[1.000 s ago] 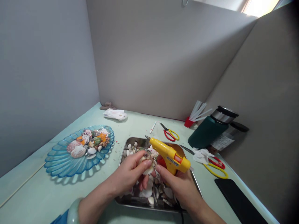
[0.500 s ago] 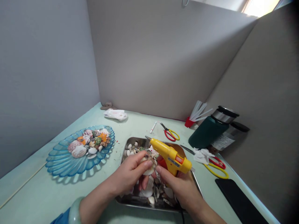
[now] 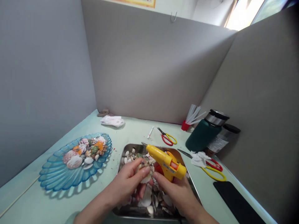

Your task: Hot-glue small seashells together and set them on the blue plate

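Over a metal tray [image 3: 119, 207] of mixed shells, my left hand [image 3: 130, 175] pinches a pale shell [image 3: 146, 178] between thumb and fingers. Some small piece sits at its upper edge, too small to make out. My right hand [image 3: 177, 189] is wrapped round a yellow hot glue gun [image 3: 165, 161], whose metal nozzle points up and to the left, above the tray's far side. My right thumb tip comes close to the held shell; whether they touch I cannot tell. Loose shells [image 3: 149, 199] lie in the tray below both hands.
On the left, a blue scalloped dish [image 3: 63, 177] holds several shells. Behind the tray are a white plastic bag [image 3: 113, 121], a marker [image 3: 150, 132] and scissors [image 3: 167, 137]. To the right stand a red cup of glue sticks [image 3: 185, 125], a green bottle [image 3: 203, 133], larger scissors [image 3: 216, 173] and a black phone [image 3: 238, 202].
The view has tilted up slightly, so the table's things sit lower in the picture. Both hands keep the same hold on shell and glue gun.
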Tool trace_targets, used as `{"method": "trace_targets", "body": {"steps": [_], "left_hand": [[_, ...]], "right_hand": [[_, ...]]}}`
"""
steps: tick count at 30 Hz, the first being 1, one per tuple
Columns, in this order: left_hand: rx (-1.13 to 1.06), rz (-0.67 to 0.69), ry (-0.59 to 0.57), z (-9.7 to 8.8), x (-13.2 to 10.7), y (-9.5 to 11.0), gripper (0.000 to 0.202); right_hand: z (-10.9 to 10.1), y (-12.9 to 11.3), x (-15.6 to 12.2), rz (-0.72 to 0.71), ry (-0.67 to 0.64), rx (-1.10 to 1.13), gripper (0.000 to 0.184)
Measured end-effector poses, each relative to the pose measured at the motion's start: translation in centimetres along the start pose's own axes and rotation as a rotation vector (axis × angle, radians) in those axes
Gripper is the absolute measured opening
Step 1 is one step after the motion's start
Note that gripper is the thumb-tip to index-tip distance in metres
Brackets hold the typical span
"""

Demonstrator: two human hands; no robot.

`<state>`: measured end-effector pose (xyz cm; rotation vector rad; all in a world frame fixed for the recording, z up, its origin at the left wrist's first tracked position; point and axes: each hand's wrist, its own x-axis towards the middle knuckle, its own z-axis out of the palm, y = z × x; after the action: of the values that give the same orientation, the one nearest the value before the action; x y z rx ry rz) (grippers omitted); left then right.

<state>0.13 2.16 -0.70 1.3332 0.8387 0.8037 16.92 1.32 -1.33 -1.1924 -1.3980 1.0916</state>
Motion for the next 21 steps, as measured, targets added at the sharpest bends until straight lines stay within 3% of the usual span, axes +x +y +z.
{"method": "trace_targets", "body": {"steps": [8,21], "left_hand": [[0.02,-0.035,0.043,0.3,0.2,0.1,0.034],[-0.046,0.004,0.031,0.3,0.2,0.1,0.032]], "right_hand": [[0.3,-0.7,-0.1,0.01,-0.043,0.025,0.013],[0.3,-2.7,-0.2,0.012,0.03,-0.006,0.01]]}}
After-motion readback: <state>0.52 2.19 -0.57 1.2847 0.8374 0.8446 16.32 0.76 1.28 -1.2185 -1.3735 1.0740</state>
